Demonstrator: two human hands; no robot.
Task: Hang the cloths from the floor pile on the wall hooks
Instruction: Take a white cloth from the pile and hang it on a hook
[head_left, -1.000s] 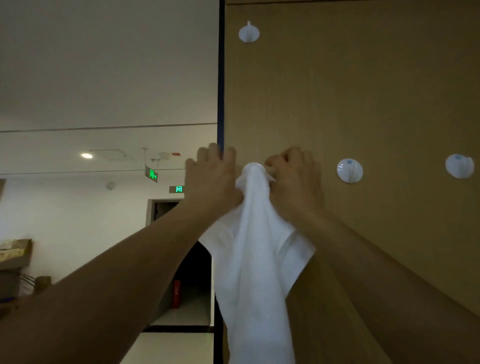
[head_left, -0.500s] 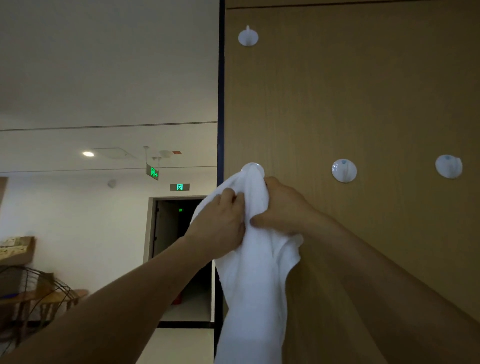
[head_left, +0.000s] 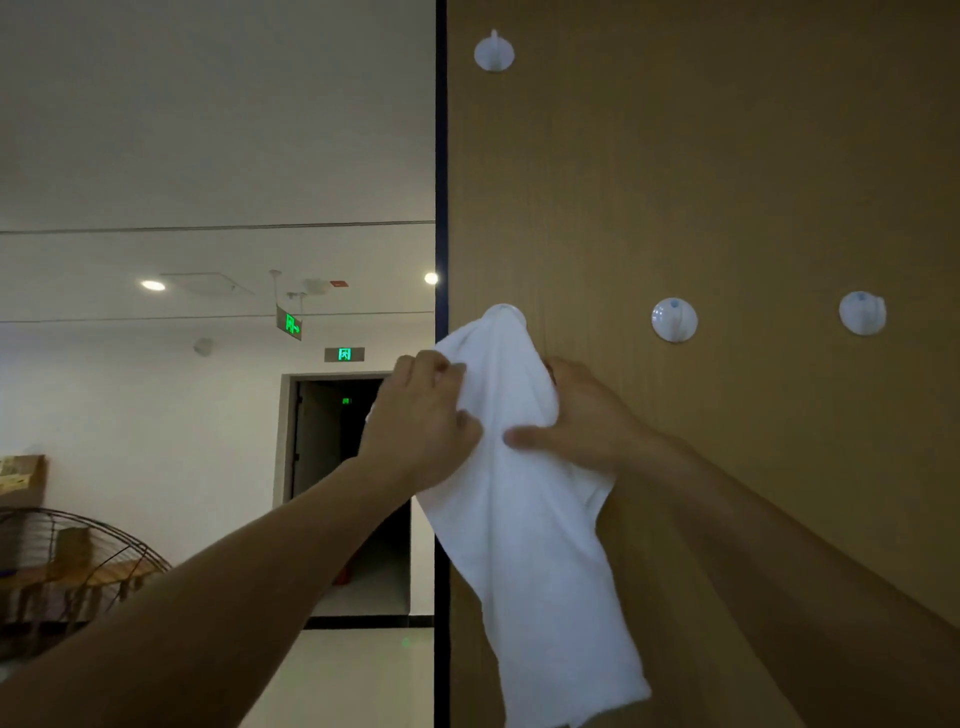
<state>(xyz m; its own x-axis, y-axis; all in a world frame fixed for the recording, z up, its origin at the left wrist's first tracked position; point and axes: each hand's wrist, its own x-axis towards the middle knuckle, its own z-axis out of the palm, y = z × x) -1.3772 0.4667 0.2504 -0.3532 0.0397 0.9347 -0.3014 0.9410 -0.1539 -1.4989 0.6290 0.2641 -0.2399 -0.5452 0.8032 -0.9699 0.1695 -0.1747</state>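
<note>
A white cloth hangs down the wooden wall panel, its top draped over a white hook whose rim just shows above the fabric. My left hand grips the cloth's left edge a little below the hook. My right hand holds the cloth's right side against the panel, thumb across the front of the fabric. Two bare white hooks sit in the same row to the right, and another bare hook is higher up. The floor pile is out of view.
The panel's dark left edge borders an open hallway with a dark doorway and green exit signs. A large wire fan guard stands at lower left by a wooden bench.
Both hands have slid down from the hook, where they bunched the cloth's top. The cloth now hangs from the hook while the hands hold its sides lower down.
</note>
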